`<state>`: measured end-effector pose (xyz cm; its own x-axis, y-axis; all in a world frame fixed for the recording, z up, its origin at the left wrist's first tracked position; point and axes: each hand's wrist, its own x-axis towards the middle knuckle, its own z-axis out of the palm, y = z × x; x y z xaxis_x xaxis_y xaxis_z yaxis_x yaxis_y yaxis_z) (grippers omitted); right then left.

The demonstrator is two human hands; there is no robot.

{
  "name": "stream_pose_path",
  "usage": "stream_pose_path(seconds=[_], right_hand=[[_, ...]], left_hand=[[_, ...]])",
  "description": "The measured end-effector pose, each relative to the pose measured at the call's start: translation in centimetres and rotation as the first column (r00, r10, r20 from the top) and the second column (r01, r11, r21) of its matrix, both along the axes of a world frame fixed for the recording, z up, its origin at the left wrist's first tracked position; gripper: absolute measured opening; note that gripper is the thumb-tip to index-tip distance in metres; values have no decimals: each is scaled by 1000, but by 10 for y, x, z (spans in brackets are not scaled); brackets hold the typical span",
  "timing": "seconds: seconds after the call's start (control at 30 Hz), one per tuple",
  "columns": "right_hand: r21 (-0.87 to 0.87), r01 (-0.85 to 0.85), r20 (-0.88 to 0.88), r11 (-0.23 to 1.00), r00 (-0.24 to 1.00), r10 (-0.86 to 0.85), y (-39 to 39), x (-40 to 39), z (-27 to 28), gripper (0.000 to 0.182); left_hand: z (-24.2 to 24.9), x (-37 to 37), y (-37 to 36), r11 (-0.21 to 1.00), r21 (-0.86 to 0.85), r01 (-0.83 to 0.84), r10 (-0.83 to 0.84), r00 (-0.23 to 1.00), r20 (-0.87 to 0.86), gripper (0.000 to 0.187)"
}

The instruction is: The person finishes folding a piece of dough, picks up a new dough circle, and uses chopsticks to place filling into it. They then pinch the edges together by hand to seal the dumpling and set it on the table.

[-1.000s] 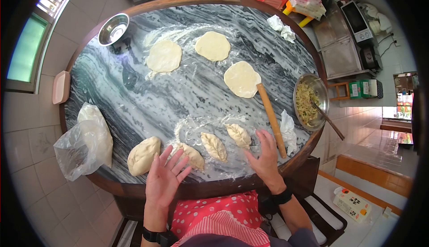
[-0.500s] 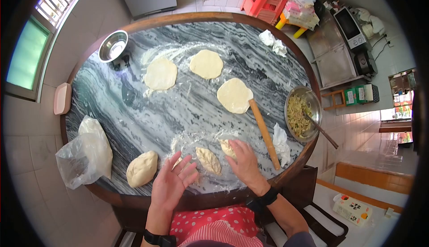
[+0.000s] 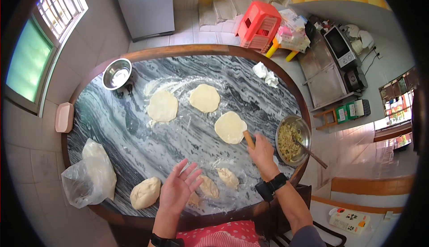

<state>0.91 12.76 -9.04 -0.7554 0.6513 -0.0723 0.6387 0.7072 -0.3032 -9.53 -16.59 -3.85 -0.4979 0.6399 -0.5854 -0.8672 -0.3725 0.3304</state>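
My left hand (image 3: 176, 191) is open, palm turned up and fingers spread, above the near edge of the table. It partly covers a small dough piece (image 3: 193, 199). Two more small dough pieces, one in the middle (image 3: 209, 187) and one farther right (image 3: 228, 178), lie on the floured marble. My right hand (image 3: 262, 154) is closed over the wooden rolling pin (image 3: 248, 139), hiding most of it. The pin's far end touches a flat dough round (image 3: 230, 127). A larger dough lump (image 3: 145, 193) rests left of my left hand.
Two other dough rounds, left (image 3: 162, 106) and right (image 3: 204, 98), lie farther back. A metal bowl of shredded filling (image 3: 290, 139) stands at the right edge. A steel bowl (image 3: 117, 74), crumpled tissue (image 3: 266, 74) and a plastic bag (image 3: 89, 177) are also on the table (image 3: 120, 135).
My right hand has left the rightmost small dough piece and moved up and right onto the rolling pin. My left hand stays open. The camera view has tilted upward.
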Motion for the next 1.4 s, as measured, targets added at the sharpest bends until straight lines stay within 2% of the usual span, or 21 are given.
stream_pose_path(seconds=[0.07, 0.13, 0.2, 0.27, 0.33, 0.37, 0.43, 0.47, 0.53, 0.63, 0.77, 0.87, 0.93, 1.03, 1.17, 1.23, 1.27, 1.3, 1.33, 1.37, 1.4], right_hand=[[-168, 81, 106, 983, 992, -64, 3, 5, -7, 42], [-148, 66, 96, 987, 994, -52, 4, 6, -3, 44], [8, 54, -5, 999, 999, -54, 8, 9, -4, 48], [31, -5, -3, 999, 1000, 5, 14, 3, -3, 53], [236, -214, -126, 948, 960, 248, 18, -6, -1, 53], [232, -221, -129, 947, 958, 255, 18, -14, -3, 53], [50, -198, -186, 979, 961, 204, 17, -37, -6, 54], [51, -197, -185, 979, 961, 203, 19, -49, -5, 54], [-146, -4, -56, 989, 998, -4, 20, -64, -7, 54], [-181, 99, -5, 978, 995, -102, 25, -69, -29, 52], [-130, 52, -76, 990, 995, -62, 35, -64, -45, 45], [-200, -19, -108, 980, 994, -3, 40, -70, -44, 37], [-304, 69, -192, 950, 973, -132, 31, -77, -30, 30], [-364, 76, -96, 928, 988, -118, 33, -82, -27, 26], [-365, 5, -58, 931, 998, -28, 38, -81, -37, 25], [-34, -251, -360, 967, 906, 223, 39, -79, -46, 26], [-38, -249, -357, 968, 908, 219, 39, -74, -47, 26], [-286, -202, -307, 937, 945, 110, 32, -74, -33, 24], [-512, -135, -230, 849, 973, 15, 27, -74, -21, 21], [-511, -132, -229, 849, 973, 13, 21, -73, -14, 21], [-678, -125, -286, 725, 953, -103, 13, -72, -9, 20]], left_hand=[[-2, -4, 4, 1000, 5, 12, -12, 1000, 13, 47], [-5, -6, 4, 1000, 8, -9, 9, 1000, 12, 46], [-10, -6, 4, 999, -38, -11, 13, 998, 67, 46], [-13, -4, 4, 999, -42, -27, 30, 996, 79, 46], [-14, -3, 6, 997, -68, -35, 43, 993, 114, 45], [-15, -2, 7, 997, -64, -44, 52, 991, 122, 45], [-14, -2, 8, 997, -60, -41, 48, 993, 109, 45], [-13, -3, 11, 999, -44, -32, 36, 995, 97, 46], [-9, -3, 12, 998, -50, -31, 36, 996, 88, 46], [-5, -5, 9, 996, -70, -46, 52, 995, 83, 47], [-11, -8, -1, 992, -97, -85, 94, 991, 92, 47], [-17, -11, -4, 991, -81, -105, 112, 989, 92, 47], [-18, -14, -1, 990, -87, -110, 119, 987, 106, 46], [-20, -18, 9, 990, -80, -115, 124, 986, 114, 46], [-18, -22, 27, 996, -35, -79, 83, 986, 142, 45], [-16, -23, 33, 997, -40, -65, 70, 986, 154, 44], [-16, -23, 35, 998, -45, -47, 54, 985, 165, 44], [-18, -23, 36, 998, -46, -44, 51, 985, 168, 44], [-21, -22, 36, 998, -53, -42, 51, 983, 175, 44], [-24, -21, 37, 997, -62, -40, 51, 982, 182, 44], [-26, -20, 39, 997, -63, -37, 48, 982, 182, 44]])
